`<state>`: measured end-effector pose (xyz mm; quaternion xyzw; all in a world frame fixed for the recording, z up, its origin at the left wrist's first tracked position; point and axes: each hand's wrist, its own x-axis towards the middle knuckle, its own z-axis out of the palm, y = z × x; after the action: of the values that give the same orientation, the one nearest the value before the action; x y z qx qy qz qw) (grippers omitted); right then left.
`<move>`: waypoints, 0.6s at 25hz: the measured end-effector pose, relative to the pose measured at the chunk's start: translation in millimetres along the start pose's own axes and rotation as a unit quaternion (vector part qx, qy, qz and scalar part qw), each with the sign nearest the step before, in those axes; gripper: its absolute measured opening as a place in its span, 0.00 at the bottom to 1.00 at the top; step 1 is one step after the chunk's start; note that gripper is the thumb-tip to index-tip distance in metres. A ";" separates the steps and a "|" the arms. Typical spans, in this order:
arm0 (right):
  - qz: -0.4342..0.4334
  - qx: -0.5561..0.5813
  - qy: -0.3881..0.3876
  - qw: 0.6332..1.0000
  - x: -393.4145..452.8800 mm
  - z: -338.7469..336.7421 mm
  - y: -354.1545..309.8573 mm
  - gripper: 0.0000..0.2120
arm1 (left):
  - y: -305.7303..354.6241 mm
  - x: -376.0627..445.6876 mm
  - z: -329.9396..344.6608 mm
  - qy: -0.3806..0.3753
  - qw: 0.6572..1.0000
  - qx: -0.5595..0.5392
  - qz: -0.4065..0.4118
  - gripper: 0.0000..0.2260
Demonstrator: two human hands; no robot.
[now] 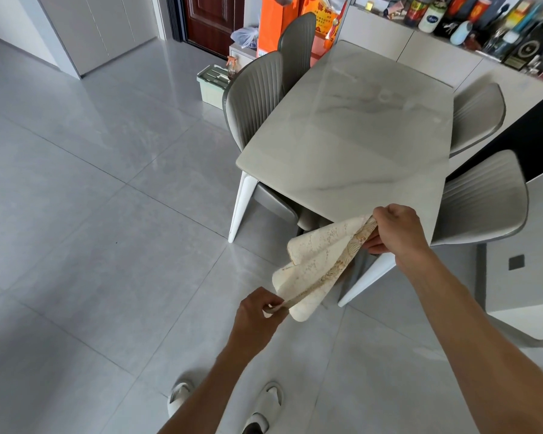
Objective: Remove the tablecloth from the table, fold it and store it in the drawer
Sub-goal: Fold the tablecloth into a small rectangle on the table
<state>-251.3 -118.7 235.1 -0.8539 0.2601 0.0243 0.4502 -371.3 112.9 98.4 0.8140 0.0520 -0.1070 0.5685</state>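
A: What do the hands do at this moment?

B: The left hand [257, 311] is closed in a pinch on the near end of the tablecloth [318, 267]. The right hand [395, 228] is closed on the far end of it, with the fingers curled under the cloth.

A: And where is the tablecloth itself?

B: It is off the worktop [351, 136]. It hangs in the air between the two hands, stretched in a slanting line, just in front of the near edge of the worktop and above the floor [91, 214]. It is folded in several layers. The colour is cream with a golden pattern, and the loose folds fall to the left side.

A: What is around it?

B: The worktop is pale, with a marble look. The right hand is over its near right corner. Two grey chairs [257, 98] stand at the left edge and two others [480, 198] at the right edge. Behind the far right side, a long cabinet [445, 54] carries many bottles and boxes. Near the far left chairs I see an orange bag [273, 20] and a green box [212, 81] on the floor. At the bottom, the feet of the person are in white slippers [265, 402].
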 end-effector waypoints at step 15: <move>0.049 0.039 0.007 0.998 4.6 -7.2 11.3 0.12 | 12.6 3.8 -35.9 0.106 0.962 -0.252 0.007 0.10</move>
<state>-253.9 -131.5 229.6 -0.8219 0.3059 0.0302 0.4795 -360.9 142.0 121.0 0.6518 0.1315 0.0005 0.7469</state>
